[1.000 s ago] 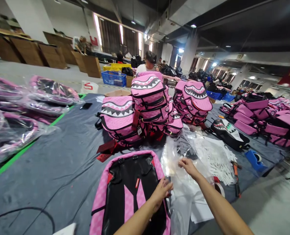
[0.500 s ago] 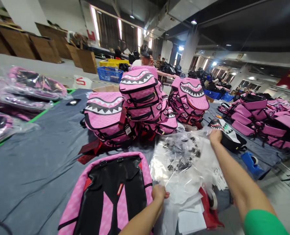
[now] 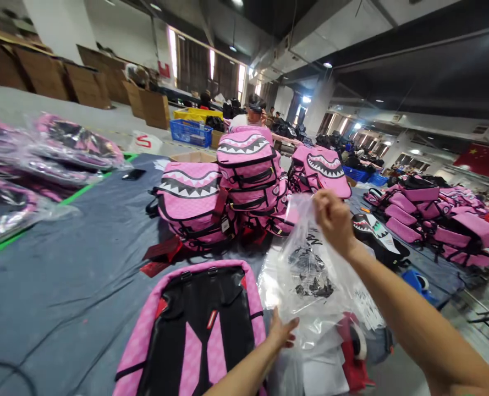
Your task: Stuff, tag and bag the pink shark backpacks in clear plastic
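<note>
My right hand (image 3: 334, 220) is closed on the top edge of a clear plastic bag (image 3: 310, 269) with black print, holding it up off the table. Lower down, my left hand (image 3: 282, 331) has its fingers apart beside the bag's lower left edge; whether it touches the film I cannot tell. Left of it a pink and black backpack (image 3: 203, 324) lies with its strap side up. More printed bags, white sheets (image 3: 324, 374) and something red with a tape roll (image 3: 358, 341) lie under and beside the raised bag.
Pink shark-mouth backpacks (image 3: 248, 159) are stacked ahead. Bagged backpacks (image 3: 71, 146) lie at left, a phone (image 3: 133, 174) near them. At right are a black shark-print pouch (image 3: 378, 239), a blue tape dispenser (image 3: 418, 286) and a pink backpack pile (image 3: 429, 212). A person (image 3: 250, 113) is behind the stack.
My right hand has lifted the bag's top edge and moved it left, so the bag hangs more upright. My left hand has opened from a closed grip. The view has shifted slightly.
</note>
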A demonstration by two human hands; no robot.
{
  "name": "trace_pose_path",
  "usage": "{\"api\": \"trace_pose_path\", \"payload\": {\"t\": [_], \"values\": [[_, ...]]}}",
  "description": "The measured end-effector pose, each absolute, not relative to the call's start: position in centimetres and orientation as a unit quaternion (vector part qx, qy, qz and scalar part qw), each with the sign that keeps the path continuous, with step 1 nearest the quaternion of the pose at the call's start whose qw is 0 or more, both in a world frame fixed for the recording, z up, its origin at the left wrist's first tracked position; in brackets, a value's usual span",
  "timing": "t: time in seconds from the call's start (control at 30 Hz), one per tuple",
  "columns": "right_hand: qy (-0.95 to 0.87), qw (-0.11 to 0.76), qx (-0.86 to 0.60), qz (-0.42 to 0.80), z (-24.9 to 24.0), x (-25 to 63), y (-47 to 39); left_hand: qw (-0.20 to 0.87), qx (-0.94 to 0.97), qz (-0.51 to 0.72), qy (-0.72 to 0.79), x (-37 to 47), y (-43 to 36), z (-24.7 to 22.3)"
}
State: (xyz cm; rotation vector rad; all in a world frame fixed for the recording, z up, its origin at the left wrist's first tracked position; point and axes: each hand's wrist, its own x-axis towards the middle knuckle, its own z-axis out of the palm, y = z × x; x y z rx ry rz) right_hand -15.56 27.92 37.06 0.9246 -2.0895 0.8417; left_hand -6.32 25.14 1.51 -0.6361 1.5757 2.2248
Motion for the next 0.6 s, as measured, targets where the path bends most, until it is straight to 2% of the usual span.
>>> {"api": "trace_pose_path", "payload": {"t": [0.13, 0.2, 0.27, 0.43, 0.6], "values": [[-0.867, 0.108, 0.317, 0.368, 26.0, -10.2, 23.4, 0.132, -0.125, 0.837, 0.516, -1.0, 18.6, 5.6], [-0.864, 0.019, 0.297, 0.406, 20.9, -7.2, 21.6, 0.108, -0.091, 0.880, 0.453, 2.1, 14.7, 7.3], [-0.852, -0.052, 0.305, 0.423, 16.9, -4.2, 20.2, 0.078, -0.137, 0.902, 0.402, 4.9, 11.0, 8.4], [-0.817, -0.169, 0.321, 0.449, 12.2, 1.5, 18.4, -0.003, -0.305, 0.853, 0.423, 9.7, 5.5, 7.7], [-0.833, -0.186, 0.251, 0.456, 11.1, 3.1, 18.3, -0.074, -0.309, 0.822, 0.472, 10.9, 4.5, 6.8]]}}
